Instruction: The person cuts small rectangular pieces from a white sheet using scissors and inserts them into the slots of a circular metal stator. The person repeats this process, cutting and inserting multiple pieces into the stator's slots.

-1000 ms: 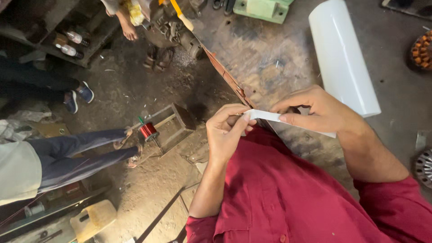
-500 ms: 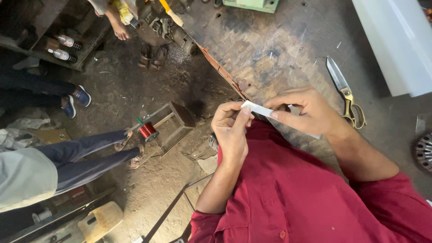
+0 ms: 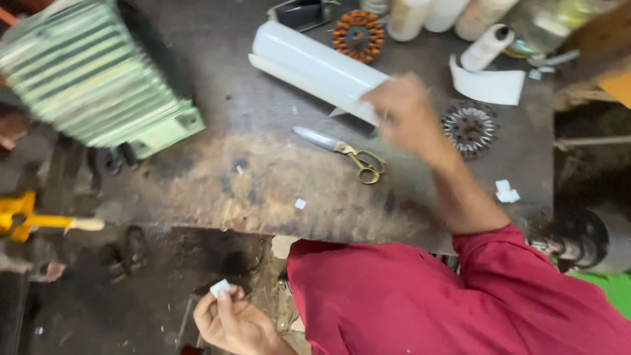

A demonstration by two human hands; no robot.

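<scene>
On the workbench (image 3: 263,190), scissors (image 3: 342,152) lie before the roll (image 3: 315,66), seemingly just left of the blurred right hand (image 3: 404,108).

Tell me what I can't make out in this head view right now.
- Right hand: motion-blurred over the white sheet roll; its grip is unclear.
- Left hand: cut by the bottom edge; the small white piece is too small to identify.
- Containers at the bench's far side: cropped by the top edge.

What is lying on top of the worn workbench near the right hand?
On the workbench: a white sheet roll, brass-handled scissors, a metal toothed ring and white scraps. The blurred right hand covers the roll's near end, so anything beneath is hidden.
</scene>
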